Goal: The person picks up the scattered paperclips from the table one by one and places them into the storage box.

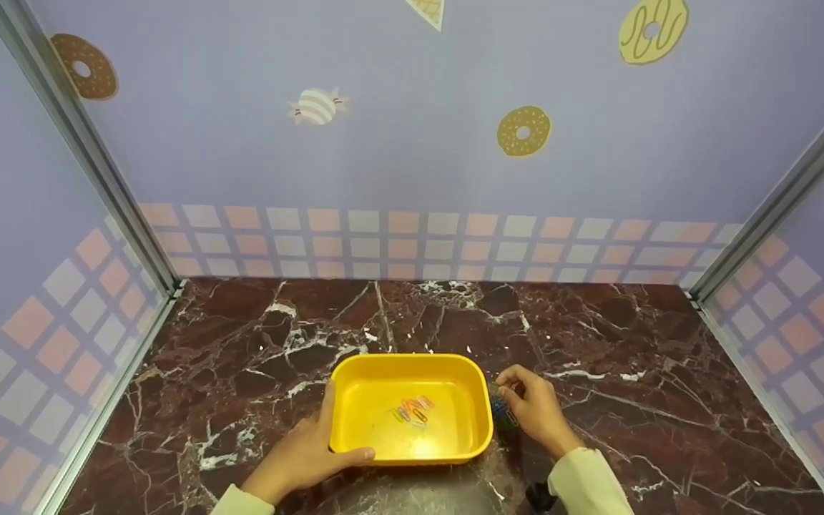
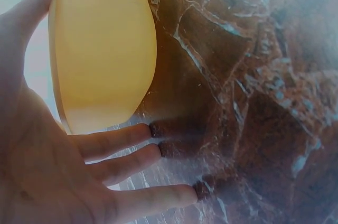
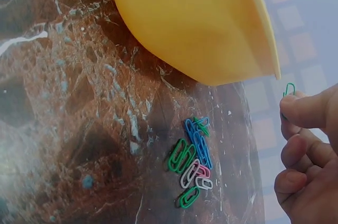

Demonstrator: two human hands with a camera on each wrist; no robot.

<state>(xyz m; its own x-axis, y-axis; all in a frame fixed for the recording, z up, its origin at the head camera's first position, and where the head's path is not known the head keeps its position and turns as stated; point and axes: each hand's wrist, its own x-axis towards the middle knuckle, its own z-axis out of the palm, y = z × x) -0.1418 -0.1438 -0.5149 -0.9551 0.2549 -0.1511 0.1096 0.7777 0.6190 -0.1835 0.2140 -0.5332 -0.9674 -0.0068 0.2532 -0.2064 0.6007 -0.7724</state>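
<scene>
A yellow plastic basin (image 1: 412, 461) stands on the table with several colourful paper clips (image 1: 412, 411) lying on its floor. At its near left corner is my left hand (image 1: 308, 443), thumb over the front rim and fingers stretched along the left side. In the left wrist view these fingers (image 2: 121, 142) look straight, their tips down by the marble surface. My right hand (image 1: 537, 411) is just beyond the basin's right wall. Between thumb and index finger it pinches a green paper clip (image 3: 289, 89), raised above a small pile of blue, green, pink and white clips (image 3: 193, 163).
The dark red marble-patterned tabletop (image 1: 226, 400) runs back to a purple wall (image 1: 412, 157) with sweets and a checkered band. Side panels with metal posts (image 1: 97, 164) enclose it left and right. Small white specks dot the surface behind the basin.
</scene>
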